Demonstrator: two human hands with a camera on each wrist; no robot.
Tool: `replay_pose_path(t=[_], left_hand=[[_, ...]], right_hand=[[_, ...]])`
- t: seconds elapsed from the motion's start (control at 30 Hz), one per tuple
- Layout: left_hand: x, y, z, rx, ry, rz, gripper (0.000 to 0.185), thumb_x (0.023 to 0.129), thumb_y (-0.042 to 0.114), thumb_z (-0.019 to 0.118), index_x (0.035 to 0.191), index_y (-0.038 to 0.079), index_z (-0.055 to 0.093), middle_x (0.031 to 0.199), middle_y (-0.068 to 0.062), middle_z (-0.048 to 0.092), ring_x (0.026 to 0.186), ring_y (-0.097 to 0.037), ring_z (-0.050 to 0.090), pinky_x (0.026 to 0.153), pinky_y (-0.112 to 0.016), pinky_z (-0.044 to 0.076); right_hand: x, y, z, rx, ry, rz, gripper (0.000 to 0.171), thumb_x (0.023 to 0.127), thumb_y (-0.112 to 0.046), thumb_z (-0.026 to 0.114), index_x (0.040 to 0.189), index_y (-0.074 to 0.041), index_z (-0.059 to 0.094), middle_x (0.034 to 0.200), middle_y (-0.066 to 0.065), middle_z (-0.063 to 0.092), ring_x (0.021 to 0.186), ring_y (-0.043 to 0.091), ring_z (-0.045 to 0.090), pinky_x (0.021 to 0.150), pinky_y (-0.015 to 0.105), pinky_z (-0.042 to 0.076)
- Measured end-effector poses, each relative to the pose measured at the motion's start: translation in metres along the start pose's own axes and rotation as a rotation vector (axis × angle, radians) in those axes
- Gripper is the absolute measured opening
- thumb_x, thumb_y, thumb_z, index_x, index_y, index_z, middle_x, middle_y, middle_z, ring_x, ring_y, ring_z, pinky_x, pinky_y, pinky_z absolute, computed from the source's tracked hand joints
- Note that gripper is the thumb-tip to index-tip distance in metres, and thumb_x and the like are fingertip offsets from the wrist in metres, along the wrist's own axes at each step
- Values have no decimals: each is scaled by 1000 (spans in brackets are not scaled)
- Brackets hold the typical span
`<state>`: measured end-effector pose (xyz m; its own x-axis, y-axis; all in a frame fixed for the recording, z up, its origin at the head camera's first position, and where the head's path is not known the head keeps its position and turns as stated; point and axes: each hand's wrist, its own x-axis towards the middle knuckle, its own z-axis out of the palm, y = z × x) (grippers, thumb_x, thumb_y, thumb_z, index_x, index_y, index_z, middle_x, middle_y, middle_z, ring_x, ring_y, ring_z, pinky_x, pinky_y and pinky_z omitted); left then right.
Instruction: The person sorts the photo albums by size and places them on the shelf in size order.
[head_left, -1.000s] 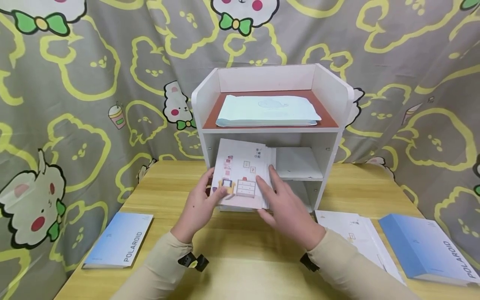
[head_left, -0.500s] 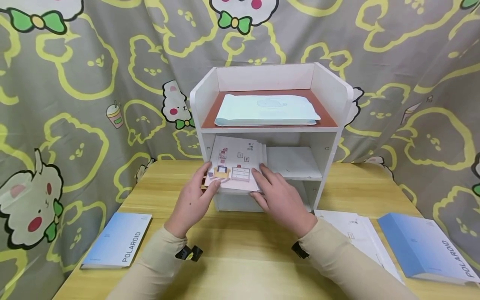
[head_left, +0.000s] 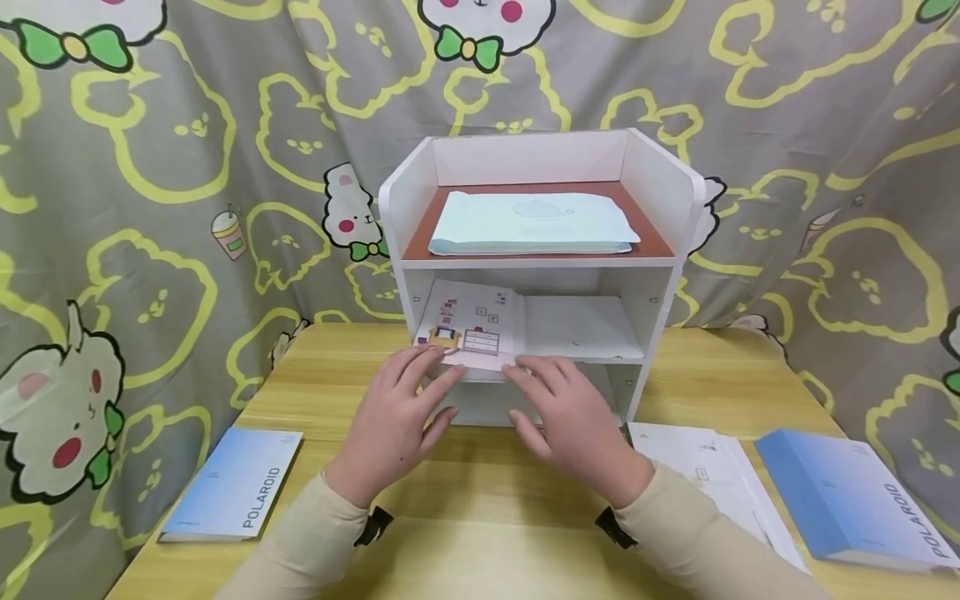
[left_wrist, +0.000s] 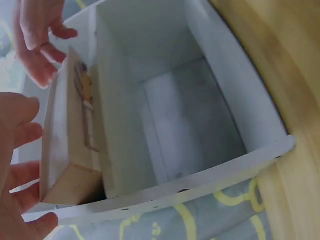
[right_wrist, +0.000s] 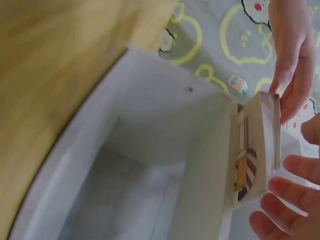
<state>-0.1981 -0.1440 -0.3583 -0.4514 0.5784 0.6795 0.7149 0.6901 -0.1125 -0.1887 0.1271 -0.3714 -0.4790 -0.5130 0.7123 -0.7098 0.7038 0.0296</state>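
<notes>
- illustrated book point(head_left: 480, 317) lies flat on the left of the middle board point(head_left: 585, 329), probably so the board bears its weight;
- left hand point(head_left: 393, 417) and right hand point(head_left: 577, 421) are set apart at its front edge, fingers loosely bent, gripping nothing; whether fingertips touch is hard to tell;
- upper board point(head_left: 540, 262) likely limits lifting;
- pale packet point(head_left: 532, 221) lies above; white booklets point(head_left: 701, 454) and thick blue book point(head_left: 855, 496) lie right, thin blue book point(head_left: 232, 483) left

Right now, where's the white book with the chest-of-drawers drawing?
Head view: the white book lies on the left half of the middle shelf in the white shelf unit, left hand and right hand by its near edge.
</notes>
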Motion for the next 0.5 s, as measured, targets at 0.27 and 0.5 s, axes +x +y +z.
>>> replay_pose_path(t=[0.27, 0.5], left_hand=[[-6, 0, 7, 34, -44, -13, 61, 84, 23, 82, 140, 15, 60, 154, -16, 44, 145, -37, 34, 115, -54, 32], [-6, -3, 18, 102, -101, -26, 62, 83, 26, 83, 139, 15, 61, 162, -18, 29, 151, -37, 21, 99, -58, 48]], right_hand=[[-10, -6, 1, -56, -82, 16, 66, 90, -29, 67, 148, -4, 50, 147, 18, 51, 128, 37, 51, 107, 57, 41], [-12, -2, 6, -164, -135, 30, 71, 88, -31, 70, 150, -5, 48, 156, 17, 42, 137, 36, 45, 113, 68, 25]])
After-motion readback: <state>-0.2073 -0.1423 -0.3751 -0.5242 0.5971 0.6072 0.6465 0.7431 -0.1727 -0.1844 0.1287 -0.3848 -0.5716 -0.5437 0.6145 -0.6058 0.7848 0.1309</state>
